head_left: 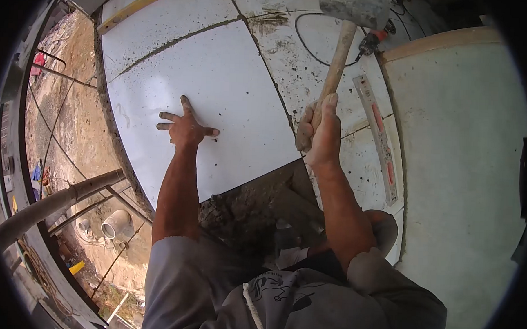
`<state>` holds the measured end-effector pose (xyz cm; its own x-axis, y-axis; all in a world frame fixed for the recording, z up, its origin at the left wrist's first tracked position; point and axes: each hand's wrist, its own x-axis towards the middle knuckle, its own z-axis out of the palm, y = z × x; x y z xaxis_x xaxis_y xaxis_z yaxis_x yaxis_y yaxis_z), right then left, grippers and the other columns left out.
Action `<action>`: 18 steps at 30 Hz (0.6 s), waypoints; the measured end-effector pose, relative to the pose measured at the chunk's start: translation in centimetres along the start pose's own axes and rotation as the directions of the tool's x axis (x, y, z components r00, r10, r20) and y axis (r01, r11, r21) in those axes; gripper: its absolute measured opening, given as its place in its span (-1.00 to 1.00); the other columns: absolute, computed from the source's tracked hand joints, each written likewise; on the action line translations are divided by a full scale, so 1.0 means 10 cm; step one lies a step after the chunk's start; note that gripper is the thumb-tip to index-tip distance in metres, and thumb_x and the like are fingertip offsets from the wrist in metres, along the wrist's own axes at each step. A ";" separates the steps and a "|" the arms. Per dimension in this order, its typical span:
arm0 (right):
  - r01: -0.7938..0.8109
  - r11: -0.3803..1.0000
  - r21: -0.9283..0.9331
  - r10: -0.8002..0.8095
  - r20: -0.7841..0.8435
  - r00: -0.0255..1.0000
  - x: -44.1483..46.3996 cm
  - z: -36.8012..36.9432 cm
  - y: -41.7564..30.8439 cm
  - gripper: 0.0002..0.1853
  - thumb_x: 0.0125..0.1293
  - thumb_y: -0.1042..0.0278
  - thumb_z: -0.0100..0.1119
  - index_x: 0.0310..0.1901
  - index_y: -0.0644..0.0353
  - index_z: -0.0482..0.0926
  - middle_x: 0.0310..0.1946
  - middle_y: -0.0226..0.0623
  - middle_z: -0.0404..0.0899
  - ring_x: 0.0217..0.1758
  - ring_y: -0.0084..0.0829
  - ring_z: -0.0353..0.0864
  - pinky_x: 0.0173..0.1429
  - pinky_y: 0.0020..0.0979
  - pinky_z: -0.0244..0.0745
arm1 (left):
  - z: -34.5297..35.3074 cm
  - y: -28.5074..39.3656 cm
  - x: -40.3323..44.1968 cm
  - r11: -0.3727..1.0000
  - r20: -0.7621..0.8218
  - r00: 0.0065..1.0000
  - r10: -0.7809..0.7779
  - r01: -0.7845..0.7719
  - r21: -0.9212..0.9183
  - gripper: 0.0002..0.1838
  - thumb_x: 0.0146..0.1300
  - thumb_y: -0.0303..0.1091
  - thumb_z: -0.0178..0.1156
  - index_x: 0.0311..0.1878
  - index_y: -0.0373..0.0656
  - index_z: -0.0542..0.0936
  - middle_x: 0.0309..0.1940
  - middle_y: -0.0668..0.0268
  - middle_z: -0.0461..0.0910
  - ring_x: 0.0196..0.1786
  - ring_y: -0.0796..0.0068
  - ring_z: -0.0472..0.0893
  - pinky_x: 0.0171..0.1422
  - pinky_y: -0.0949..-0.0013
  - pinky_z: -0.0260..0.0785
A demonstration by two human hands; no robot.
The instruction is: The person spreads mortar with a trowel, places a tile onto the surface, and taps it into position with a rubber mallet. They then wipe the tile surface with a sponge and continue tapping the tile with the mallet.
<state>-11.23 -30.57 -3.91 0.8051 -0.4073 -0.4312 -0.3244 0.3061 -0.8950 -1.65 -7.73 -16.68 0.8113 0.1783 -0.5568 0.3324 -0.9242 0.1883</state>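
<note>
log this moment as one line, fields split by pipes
left hand: spread on tile | right hand: gripping mallet | level: right

The spirit level [381, 139] lies right of tile [236, 105] and mortar [244, 213].

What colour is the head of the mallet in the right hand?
The mallet head is dark grey, seen in the head view.
</note>
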 end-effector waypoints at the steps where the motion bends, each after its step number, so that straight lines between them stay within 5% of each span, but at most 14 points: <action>1: 0.111 0.992 0.067 -0.110 -0.026 0.994 0.01 0.06 -0.26 -0.28 0.20 -0.60 -0.24 -0.47 0.05 0.27 -0.75 -0.54 0.12 -0.78 -0.58 0.04 -0.68 -0.49 -0.02 | -0.02 0.02 -0.04 1.000 -0.009 1.000 -0.007 0.007 0.018 0.47 -0.48 0.04 0.65 0.52 0.28 -0.14 0.40 -0.44 -0.35 0.42 -0.56 -0.18 0.18 -0.22 0.40; 3: 0.220 0.961 0.167 -0.219 -0.028 0.975 0.04 0.10 -0.28 -0.25 0.16 -0.64 -0.26 -0.47 0.05 0.26 -0.75 -0.54 0.11 -0.76 -0.58 0.03 -0.66 -0.51 -0.02 | -0.09 0.12 0.02 1.000 -0.031 0.999 -0.013 0.013 0.012 0.47 -0.48 0.03 0.66 0.52 0.27 -0.14 0.40 -0.44 -0.35 0.42 -0.56 -0.20 0.18 -0.24 0.39; 6: 0.477 0.877 -0.057 -0.477 0.005 0.879 0.13 -0.13 0.72 -0.30 0.23 -0.57 -0.23 -0.51 0.05 0.24 -0.74 -0.55 0.10 -0.74 -0.60 0.07 -0.64 -0.49 0.03 | -0.01 0.01 0.00 1.000 -0.012 1.000 0.006 -0.006 0.028 0.47 -0.49 0.02 0.66 0.52 0.24 -0.14 0.40 -0.45 -0.37 0.42 -0.57 -0.24 0.17 -0.28 0.37; 7: 0.074 0.959 -0.272 -0.064 0.045 0.997 0.03 -0.26 1.18 -0.33 0.28 -0.50 -0.23 -0.52 0.06 0.25 -0.73 -0.55 0.12 -0.73 -0.62 0.09 -0.63 -0.48 0.04 | -0.01 0.01 0.02 0.997 -0.026 1.000 0.018 -0.016 0.081 0.48 -0.50 0.10 0.64 0.52 0.21 -0.13 0.36 -0.53 -0.31 0.36 -0.68 -0.17 0.17 -0.17 0.42; 8: -0.330 0.820 -0.468 0.365 -0.017 0.931 -0.16 -0.20 1.28 -0.36 0.34 -0.43 -0.23 -0.52 0.07 0.26 -0.73 -0.54 0.14 -0.72 -0.63 0.11 -0.63 -0.48 0.04 | 0.01 0.00 0.01 0.990 -0.032 0.999 0.034 -0.030 0.138 0.48 -0.50 0.18 0.61 0.52 0.19 -0.13 0.32 -0.61 -0.25 0.30 -0.79 -0.09 0.16 -0.07 0.46; 9: -0.335 0.821 -0.462 0.365 -0.025 0.931 -0.18 -0.27 1.26 -0.36 0.34 -0.43 -0.23 -0.52 0.07 0.26 -0.73 -0.54 0.14 -0.72 -0.63 0.11 -0.63 -0.48 0.04 | 0.06 -0.01 0.01 0.989 -0.028 0.999 0.043 -0.039 0.143 0.48 -0.50 0.18 0.61 0.52 0.19 -0.13 0.32 -0.61 -0.25 0.30 -0.79 -0.09 0.16 -0.07 0.46; 11: 0.027 0.969 -0.245 -0.002 0.098 0.995 -0.13 -0.27 0.96 -0.43 0.39 -0.26 -0.14 -0.60 0.04 0.21 -0.76 -0.59 0.11 -0.74 -0.66 0.09 -0.67 -0.46 0.05 | 0.13 -0.08 0.09 0.979 -0.092 0.990 0.108 -0.090 0.181 0.49 -0.50 0.19 0.61 0.52 0.16 -0.13 0.31 -0.62 -0.25 0.29 -0.80 -0.08 0.17 -0.11 0.44; 14: 0.196 0.940 -0.280 -0.212 -0.026 0.977 -0.09 -0.04 0.09 -0.42 0.43 -0.23 -0.21 -0.62 0.06 0.20 -0.77 -0.57 0.10 -0.76 -0.66 0.07 -0.66 -0.48 0.00 | 0.06 -0.05 0.07 0.991 -0.042 0.996 0.078 -0.073 0.114 0.49 -0.49 0.20 0.61 0.52 0.15 -0.15 0.31 -0.63 -0.23 0.29 -0.79 -0.07 0.20 -0.17 0.39; 18: 0.397 0.899 -0.186 -0.411 -0.041 0.911 0.04 -0.24 0.61 -0.40 0.42 -0.25 -0.23 -0.62 0.07 0.21 -0.76 -0.56 0.12 -0.74 -0.65 0.09 -0.65 -0.48 0.01 | 0.09 -0.04 0.08 0.981 -0.056 0.995 0.084 -0.073 0.177 0.50 -0.49 0.25 0.59 0.52 0.12 -0.15 0.30 -0.63 -0.18 0.30 -0.77 -0.06 0.23 -0.18 0.34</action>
<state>-14.13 -30.94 -9.83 0.8462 -0.5320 -0.0296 -0.0642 -0.0467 -0.9968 -1.59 -7.50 -17.88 0.8621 0.1185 -0.4927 0.1816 -0.9800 0.0819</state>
